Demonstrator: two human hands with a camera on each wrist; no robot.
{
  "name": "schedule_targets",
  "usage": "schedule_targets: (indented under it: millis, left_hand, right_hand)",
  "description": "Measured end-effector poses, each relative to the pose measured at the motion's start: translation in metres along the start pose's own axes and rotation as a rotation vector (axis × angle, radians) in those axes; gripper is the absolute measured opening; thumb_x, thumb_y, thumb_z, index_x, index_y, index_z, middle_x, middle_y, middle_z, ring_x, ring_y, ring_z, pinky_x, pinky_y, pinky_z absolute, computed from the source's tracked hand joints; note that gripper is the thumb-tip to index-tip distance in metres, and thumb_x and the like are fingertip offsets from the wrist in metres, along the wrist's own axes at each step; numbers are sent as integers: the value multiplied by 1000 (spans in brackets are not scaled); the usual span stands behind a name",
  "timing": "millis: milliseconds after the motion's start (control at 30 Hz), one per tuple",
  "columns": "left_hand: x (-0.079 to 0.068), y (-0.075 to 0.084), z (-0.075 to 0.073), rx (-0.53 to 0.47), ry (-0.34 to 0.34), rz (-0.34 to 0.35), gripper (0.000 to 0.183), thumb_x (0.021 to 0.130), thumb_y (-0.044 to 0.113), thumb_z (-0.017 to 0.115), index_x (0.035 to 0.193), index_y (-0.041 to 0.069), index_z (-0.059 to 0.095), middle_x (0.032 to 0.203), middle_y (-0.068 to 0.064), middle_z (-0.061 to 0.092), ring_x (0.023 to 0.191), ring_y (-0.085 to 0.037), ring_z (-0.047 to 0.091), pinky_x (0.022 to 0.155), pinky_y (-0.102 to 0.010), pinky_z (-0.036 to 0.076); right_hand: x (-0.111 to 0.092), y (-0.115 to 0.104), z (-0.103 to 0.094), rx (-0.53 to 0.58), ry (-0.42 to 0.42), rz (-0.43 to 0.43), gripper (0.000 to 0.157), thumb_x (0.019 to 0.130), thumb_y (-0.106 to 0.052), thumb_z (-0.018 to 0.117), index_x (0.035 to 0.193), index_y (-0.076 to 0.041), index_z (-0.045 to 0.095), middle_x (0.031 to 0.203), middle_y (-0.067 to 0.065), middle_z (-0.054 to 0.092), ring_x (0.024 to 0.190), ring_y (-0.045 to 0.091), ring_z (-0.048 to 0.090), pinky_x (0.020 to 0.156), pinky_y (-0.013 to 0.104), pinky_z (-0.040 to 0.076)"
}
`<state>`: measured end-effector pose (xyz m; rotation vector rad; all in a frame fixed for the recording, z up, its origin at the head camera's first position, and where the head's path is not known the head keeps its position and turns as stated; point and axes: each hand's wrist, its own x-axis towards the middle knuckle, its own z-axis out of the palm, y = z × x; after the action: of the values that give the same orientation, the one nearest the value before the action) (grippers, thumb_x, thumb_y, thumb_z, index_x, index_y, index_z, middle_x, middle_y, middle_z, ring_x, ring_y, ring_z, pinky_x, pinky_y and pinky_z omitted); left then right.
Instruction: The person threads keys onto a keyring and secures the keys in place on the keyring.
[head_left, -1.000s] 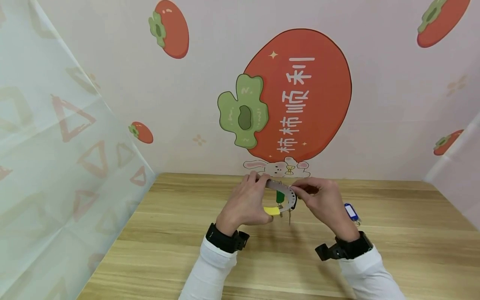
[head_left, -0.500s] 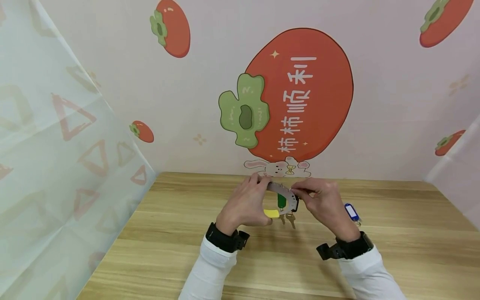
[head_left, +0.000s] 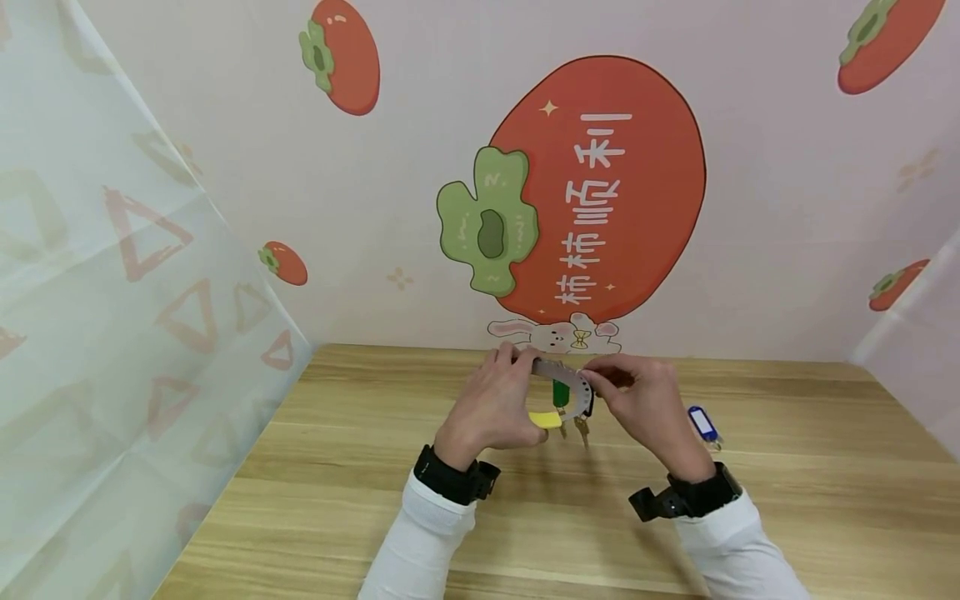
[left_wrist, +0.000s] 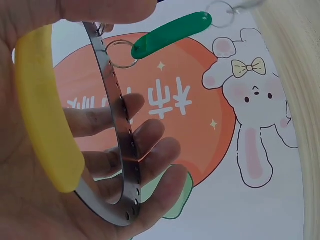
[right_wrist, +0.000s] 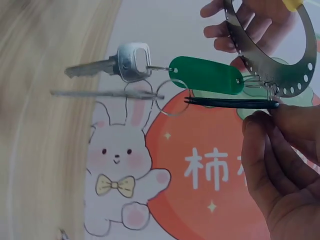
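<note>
My left hand (head_left: 491,404) grips a curved metal strip (head_left: 582,392) with a row of holes and a yellow handle (left_wrist: 50,120); in the left wrist view several of its fingers extend behind the metal. A green key tag (right_wrist: 206,75) hangs from the strip by a ring, with a silver key (right_wrist: 134,62) on its far end. Beside it hangs a black key tag (right_wrist: 232,103), seen edge-on, with a key (right_wrist: 107,94) on a ring. At that tag's upper end, my right hand (head_left: 645,404) pinches its small split ring (right_wrist: 271,91) against the strip. Fingertips partly hide this ring.
A blue key tag (head_left: 702,423) with a small ring or key lies on the wooden table (head_left: 360,500), right of my right hand. A patterned backdrop (head_left: 405,167) stands behind the table. A pale sheet (head_left: 90,333) hangs on the left.
The hanging keys and green tag swing slightly. The strip has shifted slightly down and then back up with my left hand. Both hands keep their hold.
</note>
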<state>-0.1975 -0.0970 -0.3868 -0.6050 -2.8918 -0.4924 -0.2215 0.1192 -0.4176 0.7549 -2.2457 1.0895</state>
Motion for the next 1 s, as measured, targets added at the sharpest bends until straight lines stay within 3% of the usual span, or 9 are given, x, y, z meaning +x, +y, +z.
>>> schedule_targets:
  millis: [133, 267, 433, 767, 867, 1000]
  left_hand:
    - [1, 0, 1, -6, 24, -23, 88, 66, 35, 88, 141, 8, 53, 124, -13, 52, 107, -27, 53, 81, -44, 51]
    - [1, 0, 2, -6, 42, -36, 87, 65, 34, 88, 141, 8, 53, 124, -13, 52, 107, -28, 53, 78, -45, 51]
    - [1, 0, 2, 8, 47, -18, 87, 65, 35, 88, 140, 8, 53, 123, -12, 52, 104, -27, 53, 78, -44, 51]
    - [0, 0, 1, 12, -5, 31, 91, 64, 34, 89, 143, 11, 52, 123, -10, 53, 109, -26, 54, 88, -43, 51]
    - [0, 0, 0, 1, -8, 35, 91, 63, 33, 88, 143, 11, 52, 124, -10, 53, 110, -25, 54, 88, -43, 50]
    - [1, 0, 0, -10, 11, 18, 90, 64, 33, 88, 142, 9, 51, 124, -12, 52, 108, -26, 53, 86, -43, 51]
  right_hand:
    - [-1, 0, 1, 75, -8, 112, 10, 87, -1, 78, 96, -4, 77, 85, 6, 74, 68, 15, 69, 62, 24, 56]
    - [-2, 0, 2, 114, 7, 129, 9, 87, -2, 78, 96, -3, 78, 86, 7, 74, 68, 17, 70, 62, 22, 56]
    - [-1, -2, 2, 98, 38, 81, 10, 85, 2, 79, 94, -2, 78, 85, 7, 74, 68, 16, 69, 63, 18, 54]
    - [3, 4, -3, 41, 32, -142, 23, 75, 16, 79, 87, -3, 78, 85, 4, 75, 70, 15, 71, 67, 12, 52]
    - [3, 4, -4, 30, 25, -155, 23, 75, 16, 80, 87, -3, 77, 85, 4, 74, 70, 14, 71, 68, 12, 52]
    - [2, 2, -4, 14, 13, -86, 17, 79, 9, 80, 91, -3, 77, 86, 6, 75, 71, 14, 72, 67, 14, 53]
